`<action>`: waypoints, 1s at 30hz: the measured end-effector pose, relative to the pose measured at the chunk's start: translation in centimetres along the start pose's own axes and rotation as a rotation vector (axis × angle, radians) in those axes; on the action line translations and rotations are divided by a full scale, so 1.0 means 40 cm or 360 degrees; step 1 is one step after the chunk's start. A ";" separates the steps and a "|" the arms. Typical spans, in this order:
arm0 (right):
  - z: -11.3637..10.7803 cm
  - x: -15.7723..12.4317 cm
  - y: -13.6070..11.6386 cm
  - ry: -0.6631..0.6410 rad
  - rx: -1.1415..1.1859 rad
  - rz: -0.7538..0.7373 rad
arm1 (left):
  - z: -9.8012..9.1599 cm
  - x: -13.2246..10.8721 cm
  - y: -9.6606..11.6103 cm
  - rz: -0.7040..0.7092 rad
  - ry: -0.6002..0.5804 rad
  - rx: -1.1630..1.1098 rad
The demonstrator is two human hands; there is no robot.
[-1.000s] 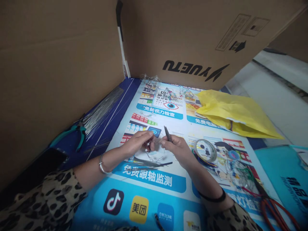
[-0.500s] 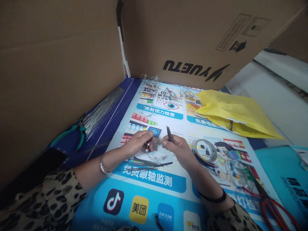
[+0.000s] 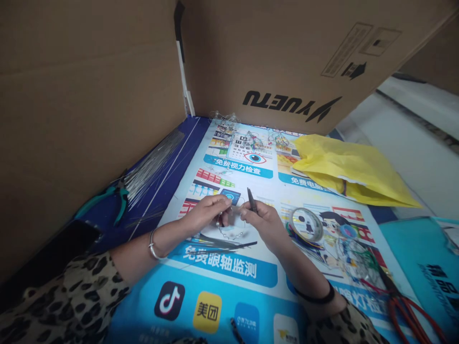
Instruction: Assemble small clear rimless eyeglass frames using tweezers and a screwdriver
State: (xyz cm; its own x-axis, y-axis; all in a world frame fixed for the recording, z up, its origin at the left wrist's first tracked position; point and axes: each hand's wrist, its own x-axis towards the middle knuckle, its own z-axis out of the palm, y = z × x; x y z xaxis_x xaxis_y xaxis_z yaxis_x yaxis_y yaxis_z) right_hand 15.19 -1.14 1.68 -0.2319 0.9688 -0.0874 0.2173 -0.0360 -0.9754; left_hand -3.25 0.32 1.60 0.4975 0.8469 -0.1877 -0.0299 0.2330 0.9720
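A thin loop strung with pearl-like beads (image 3: 231, 236), resembling a bracelet, hangs between my two hands above the printed sheet. My left hand (image 3: 211, 210) pinches one side of the loop between thumb and fingers. Opposite it, my right hand (image 3: 263, 220) has thumb and forefinger together at the loop's other side. A dark pointed tool (image 3: 251, 199) juts up out of the right hand's grip; its lower part is hidden by the fingers, so its kind is unclear. Dark thin strips (image 3: 229, 245) lie on the sheet just below the loop.
Teal-handled pliers (image 3: 120, 198) and a bundle of thin wires (image 3: 152, 160) lie at left. On the right are a tape roll (image 3: 306, 224), tangled beaded wires (image 3: 360, 258), red-handled scissors (image 3: 405, 306) and a yellow bag (image 3: 351, 167). Cardboard walls (image 3: 251, 57) stand behind and left.
The beaded loop has shifted very slightly between the fingers, and the dark tool's tip has moved a touch to the left. Both hands keep their grip in nearly the same place.
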 end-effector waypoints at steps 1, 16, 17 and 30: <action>0.002 0.000 -0.002 0.0003 -0.0021 -0.0014 | -0.001 0.000 -0.001 0.0004 -0.0019 0.0046; 0.000 0.001 -0.008 -0.0009 0.0034 0.0025 | 0.000 0.007 -0.006 -0.0014 -0.0019 0.0092; -0.002 0.001 -0.007 0.0006 0.0068 0.0037 | 0.000 0.007 -0.007 -0.0006 -0.0008 0.0084; -0.066 -0.008 -0.051 -0.0380 -0.0977 -0.0042 | -0.005 0.009 -0.011 0.0063 0.0103 -0.0020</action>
State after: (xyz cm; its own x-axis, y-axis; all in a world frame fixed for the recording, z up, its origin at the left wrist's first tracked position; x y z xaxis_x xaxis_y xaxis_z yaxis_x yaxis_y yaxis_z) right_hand 17.32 -0.73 4.24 -0.4332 0.8838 -0.1767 0.6936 0.2017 -0.6915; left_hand -3.22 0.60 1.09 0.4383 0.8848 -0.1581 -0.0599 0.2042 0.9771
